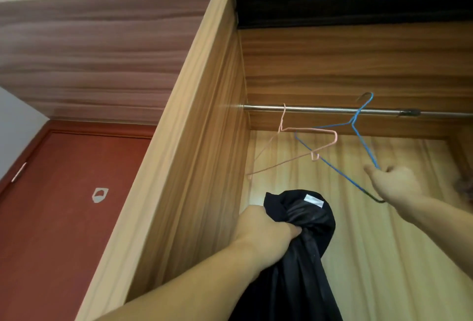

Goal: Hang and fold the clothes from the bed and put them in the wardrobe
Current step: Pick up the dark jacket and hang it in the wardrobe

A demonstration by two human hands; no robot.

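Note:
I look up into the open wooden wardrobe (204,116). A metal rail (320,109) runs across it. A pink wire hanger (307,130) hangs on the rail at the left. My right hand (394,184) grips the lower corner of a blue wire hanger (332,164), tilted, with its hook above the rail. My left hand (263,228) is shut on a bunched black garment (304,244) with a white label, held up below the hangers.
A red door (64,205) with a small grey sticker stands to the left of the wardrobe. The wardrobe's side panel rises between door and rail. A dark object (464,185) shows at the right edge inside.

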